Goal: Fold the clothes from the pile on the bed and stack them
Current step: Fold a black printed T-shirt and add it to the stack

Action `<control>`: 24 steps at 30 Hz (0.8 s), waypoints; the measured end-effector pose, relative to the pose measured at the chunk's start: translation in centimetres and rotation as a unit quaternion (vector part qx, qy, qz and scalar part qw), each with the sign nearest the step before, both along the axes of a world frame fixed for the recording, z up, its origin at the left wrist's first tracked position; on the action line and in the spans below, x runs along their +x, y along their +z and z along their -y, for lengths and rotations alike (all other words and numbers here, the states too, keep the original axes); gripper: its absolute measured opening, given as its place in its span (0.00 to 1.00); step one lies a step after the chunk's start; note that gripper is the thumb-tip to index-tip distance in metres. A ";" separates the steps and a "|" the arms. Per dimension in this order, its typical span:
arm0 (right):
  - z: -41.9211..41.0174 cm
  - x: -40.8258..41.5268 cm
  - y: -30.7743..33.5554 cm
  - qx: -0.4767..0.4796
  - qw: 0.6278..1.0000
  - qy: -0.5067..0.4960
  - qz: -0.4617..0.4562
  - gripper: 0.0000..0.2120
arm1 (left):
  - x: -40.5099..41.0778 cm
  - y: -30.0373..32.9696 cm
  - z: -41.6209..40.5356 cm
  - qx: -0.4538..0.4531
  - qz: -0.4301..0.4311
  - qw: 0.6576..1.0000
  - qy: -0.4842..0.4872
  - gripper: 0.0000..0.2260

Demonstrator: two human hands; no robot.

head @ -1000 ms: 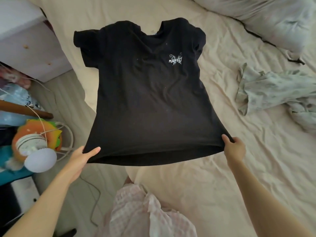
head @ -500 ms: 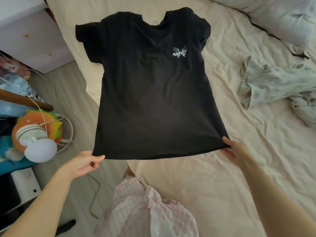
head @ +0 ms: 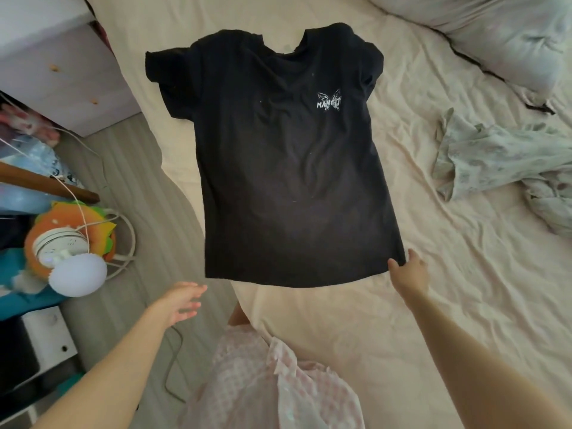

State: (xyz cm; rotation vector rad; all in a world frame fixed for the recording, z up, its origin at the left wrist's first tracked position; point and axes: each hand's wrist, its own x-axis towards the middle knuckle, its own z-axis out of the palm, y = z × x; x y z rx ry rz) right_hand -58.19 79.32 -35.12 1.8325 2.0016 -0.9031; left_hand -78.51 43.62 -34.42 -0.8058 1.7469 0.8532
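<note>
A black t-shirt with a small white chest print is spread front-up on the cream bed sheet, collar away from me. Its lower left corner reaches past the bed's edge, over the floor. My right hand pinches the hem's right corner between thumb and fingers. My left hand hovers just below the hem's left corner with straight, spread fingers and holds nothing. A crumpled pile of pale grey-green clothes lies on the bed to the right.
A pale pillow or duvet lies at the back right. Left of the bed are a white cabinet, a grey wood floor with cables, a round white lamp and an orange plush toy. My pink checked clothing fills the bottom centre.
My left hand has let go of the hem's left corner and dropped away from it. The shirt has sunk flatter onto the bed, and my right hand stayed at the right corner.
</note>
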 end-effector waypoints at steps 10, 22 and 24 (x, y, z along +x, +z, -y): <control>6.8 -12.0 2.1 -0.030 0.958 0.266 -0.104 0.27 | -8.3 2.3 -1.4 0.091 -0.092 0.987 -0.092 0.11; 10.8 -36.3 -0.5 0.110 0.859 0.495 -0.074 0.30 | -27.4 -0.9 -4.3 0.132 -0.125 0.982 -0.048 0.11; 11.7 -40.5 -1.8 0.128 0.855 0.497 -0.082 0.31 | -31.4 -2.1 -5.3 0.132 -0.145 0.980 -0.026 0.12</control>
